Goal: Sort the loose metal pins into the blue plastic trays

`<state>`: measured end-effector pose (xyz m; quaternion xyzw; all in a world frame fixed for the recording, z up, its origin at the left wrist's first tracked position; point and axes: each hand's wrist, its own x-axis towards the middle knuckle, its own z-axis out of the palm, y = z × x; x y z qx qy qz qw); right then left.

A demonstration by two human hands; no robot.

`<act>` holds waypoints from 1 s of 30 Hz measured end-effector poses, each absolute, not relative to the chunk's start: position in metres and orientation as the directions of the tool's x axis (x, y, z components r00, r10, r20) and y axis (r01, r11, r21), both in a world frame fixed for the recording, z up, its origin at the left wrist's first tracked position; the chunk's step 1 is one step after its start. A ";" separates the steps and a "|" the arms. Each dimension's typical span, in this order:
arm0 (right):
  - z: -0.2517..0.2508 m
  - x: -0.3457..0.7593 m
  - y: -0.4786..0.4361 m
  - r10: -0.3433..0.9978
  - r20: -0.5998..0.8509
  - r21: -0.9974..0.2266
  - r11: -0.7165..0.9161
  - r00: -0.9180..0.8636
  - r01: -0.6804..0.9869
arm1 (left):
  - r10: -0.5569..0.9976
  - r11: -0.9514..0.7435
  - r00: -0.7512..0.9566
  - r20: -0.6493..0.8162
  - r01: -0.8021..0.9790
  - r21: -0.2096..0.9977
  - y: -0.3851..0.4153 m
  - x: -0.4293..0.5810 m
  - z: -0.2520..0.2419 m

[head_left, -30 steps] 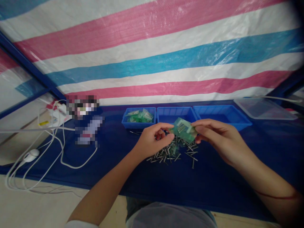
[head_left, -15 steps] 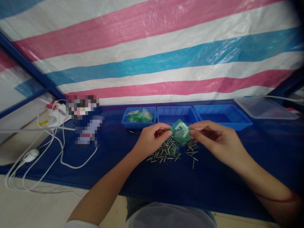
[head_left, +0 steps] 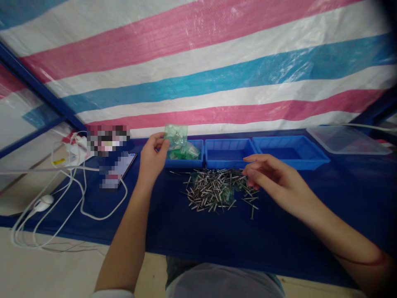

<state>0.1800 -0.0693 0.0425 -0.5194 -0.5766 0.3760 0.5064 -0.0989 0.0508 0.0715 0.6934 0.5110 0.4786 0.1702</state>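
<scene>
One green bag (head_left: 176, 134) is in your left hand (head_left: 151, 155). The fingers (head_left: 163, 142) are pinched narrow on its left edge. The bag hangs free just right of the fingertips, above the left blue bin (head_left: 182, 163) and not touching it. More green bags (head_left: 183, 151) lie in that bin, below and right of those fingers.

Handling, my read:
- The bag is thin translucent film, so it should be light, limp and slick.
- It seems to hold a few small metal pieces, so the weight sits low and it will swing.
- It won't crush, but pin ends could poke through if you squeeze over the contents.
- The best hold is the flat edge or a top corner, clear of the lump, which is where you have it. Pinch it, don't palm it.

Your right hand (head_left: 273, 180) has its fingers (head_left: 252, 171) loose and part-spread, with nothing visible between them. The tips are at the right edge of the pin pile (head_left: 214, 188). I can't tell if they touch.

Pins look small, stiff and smooth, and lie criss-crossed on the tabletop (head_left: 279, 231). They'll likely roll and slip, so take a few at a time by the shank. Some green film shows among them.

Two more blue bins (head_left: 229, 164) sit just beyond the right fingers.
</scene>
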 end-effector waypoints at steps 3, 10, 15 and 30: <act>0.039 0.179 -0.070 0.982 0.187 -0.955 0.177 0.019 0.238 | 0.920 -0.320 0.072 0.385 0.704 0.634 0.060 -0.116 0.070; 0.030 0.181 -0.069 0.939 0.295 -0.745 0.341 -0.174 0.573 | 0.916 -0.198 0.122 0.383 0.966 0.167 0.048 -0.107 0.062; 0.023 0.174 -0.067 0.856 0.276 -0.343 0.513 -0.437 0.787 | 0.761 -0.525 0.383 0.524 0.838 0.150 0.024 -0.080 0.075; 0.010 0.160 -0.072 0.952 0.224 -0.343 0.278 -0.209 0.897 | 0.577 -0.807 0.782 0.234 0.591 0.013 -0.043 -0.024 0.010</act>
